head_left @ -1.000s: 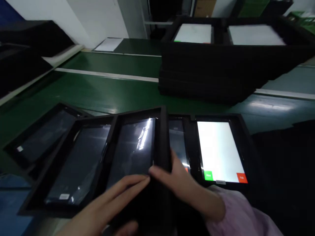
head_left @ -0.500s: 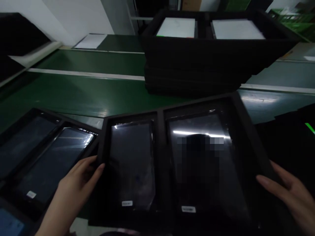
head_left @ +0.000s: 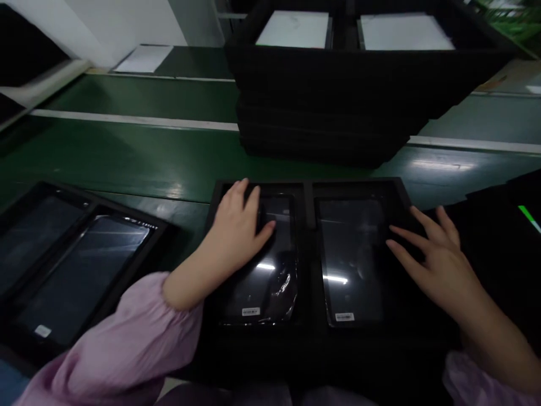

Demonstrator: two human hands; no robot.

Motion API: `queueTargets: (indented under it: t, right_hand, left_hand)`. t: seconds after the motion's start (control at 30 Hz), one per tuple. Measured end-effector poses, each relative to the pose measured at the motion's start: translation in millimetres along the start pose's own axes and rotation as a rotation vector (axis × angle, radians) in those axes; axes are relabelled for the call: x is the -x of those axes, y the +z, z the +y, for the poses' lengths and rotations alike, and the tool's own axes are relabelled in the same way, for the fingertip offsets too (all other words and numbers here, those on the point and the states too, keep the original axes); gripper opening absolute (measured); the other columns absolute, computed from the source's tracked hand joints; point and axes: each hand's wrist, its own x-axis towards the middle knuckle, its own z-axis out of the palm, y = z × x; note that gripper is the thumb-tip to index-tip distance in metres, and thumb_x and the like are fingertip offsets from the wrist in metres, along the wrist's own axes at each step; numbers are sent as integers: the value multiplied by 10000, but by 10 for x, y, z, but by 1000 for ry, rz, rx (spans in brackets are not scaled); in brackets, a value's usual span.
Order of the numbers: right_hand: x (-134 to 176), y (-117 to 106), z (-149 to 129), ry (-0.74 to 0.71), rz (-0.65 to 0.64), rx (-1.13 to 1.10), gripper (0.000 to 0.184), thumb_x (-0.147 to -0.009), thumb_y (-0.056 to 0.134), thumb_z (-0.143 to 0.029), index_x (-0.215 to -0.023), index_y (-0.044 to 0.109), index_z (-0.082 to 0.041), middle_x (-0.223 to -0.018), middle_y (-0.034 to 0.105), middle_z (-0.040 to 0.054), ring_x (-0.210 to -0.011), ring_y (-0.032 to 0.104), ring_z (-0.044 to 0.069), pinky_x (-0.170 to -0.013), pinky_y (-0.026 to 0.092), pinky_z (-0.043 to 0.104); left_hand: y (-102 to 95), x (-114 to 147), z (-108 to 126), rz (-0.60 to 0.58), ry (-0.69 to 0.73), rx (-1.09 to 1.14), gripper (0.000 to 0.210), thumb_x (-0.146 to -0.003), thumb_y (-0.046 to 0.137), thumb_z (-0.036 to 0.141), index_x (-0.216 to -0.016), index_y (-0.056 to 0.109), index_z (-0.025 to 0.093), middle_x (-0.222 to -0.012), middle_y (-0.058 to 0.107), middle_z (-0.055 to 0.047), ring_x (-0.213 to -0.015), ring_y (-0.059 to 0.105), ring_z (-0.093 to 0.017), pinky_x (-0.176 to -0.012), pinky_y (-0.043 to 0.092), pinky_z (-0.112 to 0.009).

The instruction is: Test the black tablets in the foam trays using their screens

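In front of me lies a black foam tray point(head_left: 310, 231) with two compartments. A dark flat screen panel point(head_left: 270, 287) in clear film rests in the left compartment, a small white label near its lower edge. The right compartment holds a similar panel point(head_left: 350, 259), also labelled. My left hand point(head_left: 236, 225) is over the upper left of the left panel, fingers spread and thumb stretched across the screen; whether it presses on it I cannot tell. My right hand point(head_left: 435, 254) has its fingers apart at the tray's right side, fingertips near the right panel's edge.
Another black tray point(head_left: 143, 225) with two panels sits at an angle on the left. Behind, a tall stack of black trays point(head_left: 333, 101) stands on the green conveyor point(head_left: 127, 144), white sheets in its top tray. More dark trays point(head_left: 494, 225) are at the right.
The tray I held tilted by its sides now lies flatter and lower. Both hands have let go of its side edges and moved up over it, with fingers spread.
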Motion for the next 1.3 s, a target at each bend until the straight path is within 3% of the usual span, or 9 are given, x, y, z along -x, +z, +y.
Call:
queueTargets:
  t: [0.1, 0.2, 0.3, 0.6, 0.8, 0.9, 1.03, 1.13, 1.3]
  right_hand:
    - [-207, 99, 1, 13, -56, 7, 597, -965, 513, -674, -1182, 799, -197, -1574, 550, 173, -1557, 331, 506, -1154, 432, 745]
    - [-266, 181, 34, 32, 25, 41, 576, -982, 509, -612, -1196, 783, -152, -1551, 550, 218, -1557, 310, 525, -1204, 335, 781]
    - [-220, 233, 55, 39, 75, 61, 531, -990, 512, -601, -1179, 779, -182, -1543, 559, 199, -1561, 314, 505, -1222, 313, 772]
    - [-295, 191, 68, 0, -75, -5, 547, -969, 565, -618, -1262, 721, -183, -1616, 511, 160, -1540, 367, 469, -1192, 391, 730]
    - [-299, 231, 41, -69, -44, 2, 544, -986, 548, -608, -1263, 717, -172, -1613, 520, 161, -1557, 339, 468, -1218, 332, 759]
    - [-267, 210, 5, -23, -17, -11, 511, -992, 562, -585, -1260, 730, -184, -1602, 535, 158, -1542, 372, 468, -1205, 356, 762]
    - [-108, -2, -77, 10, 146, -85, 352, -1028, 577, -458, -1252, 754, -252, -1484, 650, 124, -1482, 493, 405, -1178, 448, 691]
    - [88, -197, -171, -134, 188, -129, 250, -1040, 580, -292, -1193, 777, -273, -1425, 695, 88, -1431, 569, 349, -1133, 530, 600]
    - [380, -297, -285, -339, 65, -268, 251, -979, 614, -92, -1078, 791, -240, -1306, 749, 73, -1355, 640, 315, -1007, 632, 506]
  left_hand:
    - [179, -435, 237, -112, 7, -74, 814, -910, 610, 461, -1568, 407, 27, -1672, 359, -294, -1586, 285, -451, -1276, 259, -646]
    - [325, -656, 329, -140, -54, -78, 852, -885, 613, 471, -1578, 406, 19, -1615, 452, -296, -1550, 357, -453, -1280, 222, -670]
    - [390, -682, 307, -119, -35, -58, 859, -870, 599, 475, -1580, 414, 28, -1591, 485, -281, -1525, 388, -446, -1285, 197, -674]
    - [390, -678, 345, -118, -24, -60, 795, -854, 586, 418, -1563, 456, 81, -1447, 587, -250, -1425, 452, -472, -1225, 222, -737]
    - [430, -694, 400, -99, -21, -61, 716, -854, 580, 330, -1499, 499, 29, -1378, 604, -273, -1398, 480, -472, -1216, 270, -708]
    - [345, -655, 297, -102, -32, 53, 720, -867, 587, 361, -1522, 472, 84, -1433, 580, -226, -1437, 471, -417, -1248, 281, -666]
    - [-21, -279, 32, 26, 23, 204, 632, -958, 538, 435, -1534, 458, 186, -1524, 523, -166, -1485, 447, -342, -1249, 362, -584]
    - [-260, 257, -123, 119, 54, 158, 411, -981, 551, 400, -1370, 600, 274, -1525, 528, -118, -1538, 384, -364, -1271, 316, -632]
    - [-264, 1139, -251, -12, -24, 175, 344, -983, 568, 359, -1323, 617, 360, -1562, 510, -56, -1539, 401, -377, -1225, 403, -660]
